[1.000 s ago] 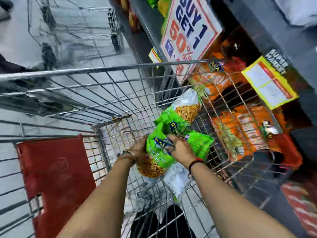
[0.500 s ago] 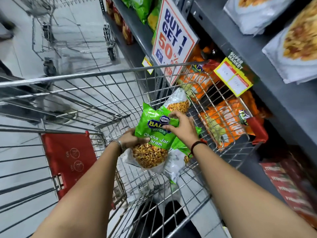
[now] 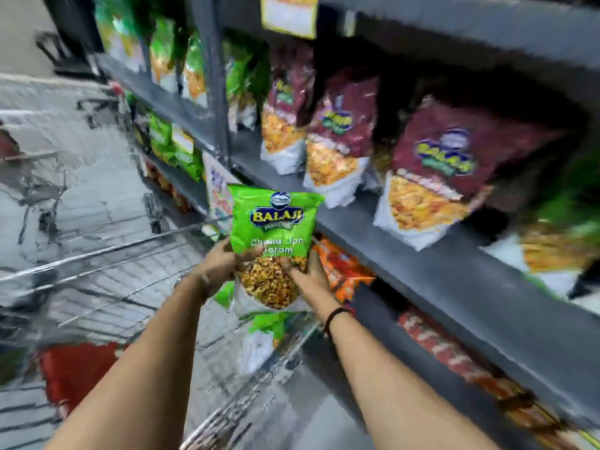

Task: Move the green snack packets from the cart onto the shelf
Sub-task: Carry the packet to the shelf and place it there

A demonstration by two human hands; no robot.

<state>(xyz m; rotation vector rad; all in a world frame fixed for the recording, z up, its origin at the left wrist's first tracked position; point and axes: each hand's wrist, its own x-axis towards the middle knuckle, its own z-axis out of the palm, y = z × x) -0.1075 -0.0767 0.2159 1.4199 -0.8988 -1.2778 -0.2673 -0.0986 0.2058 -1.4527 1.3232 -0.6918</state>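
Note:
A green Balaji snack packet [image 3: 274,228] with a clear window of yellow-brown snack stands upright in the air, above the cart and just short of the grey shelf edge [image 3: 406,248]. My left hand [image 3: 220,264] grips its lower left side and my right hand [image 3: 308,277] grips its lower right side. Below it, another green packet [image 3: 266,329] lies in the wire cart [image 3: 97,254]. The view is blurred by motion.
Maroon snack packets [image 3: 448,170] stand on the grey shelf to the right. Green packets [image 3: 175,147] sit on shelves farther left. Orange packets [image 3: 344,271] fill the lower shelf. A red child-seat flap [image 3: 74,371] is at the cart's near end.
Both hands have lifted the green packet up out of the cart toward the shelf. The view has swung up to the shelf with the maroon packets.

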